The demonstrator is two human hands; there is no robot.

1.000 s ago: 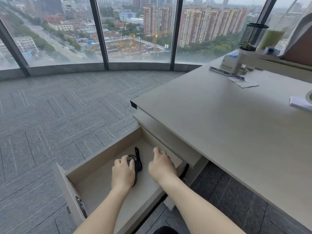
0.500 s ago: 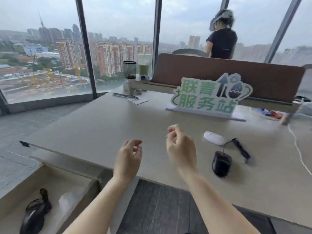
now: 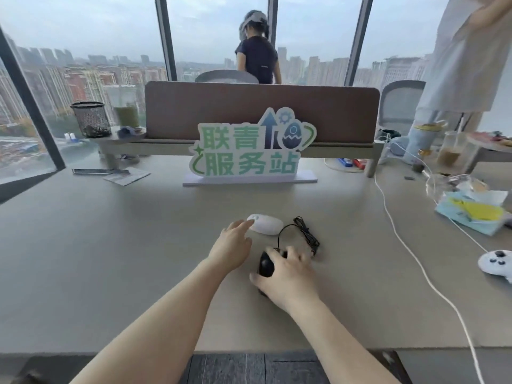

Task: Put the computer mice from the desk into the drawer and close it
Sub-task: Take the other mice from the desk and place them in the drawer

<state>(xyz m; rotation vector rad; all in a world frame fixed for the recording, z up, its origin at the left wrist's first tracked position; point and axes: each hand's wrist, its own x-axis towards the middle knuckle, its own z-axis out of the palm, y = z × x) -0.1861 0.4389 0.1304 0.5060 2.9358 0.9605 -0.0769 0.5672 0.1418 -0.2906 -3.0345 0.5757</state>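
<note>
Tall windows [image 3: 210, 37] show a hazy skyline behind a brown partition [image 3: 260, 112] and grey chairs [image 3: 399, 103].

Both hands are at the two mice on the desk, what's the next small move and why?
Probably close both hands and lift. The right hand already covers the black mouse; the left hand only touches the white mouse with its fingertips, so it should slide further over first.

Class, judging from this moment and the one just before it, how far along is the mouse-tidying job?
Done: one black mouse lay in the drawer a second ago. In hand: the right hand covers the black corded mouse; the left hand touches the white oval mouse. Left: drawer both, close it.
</note>
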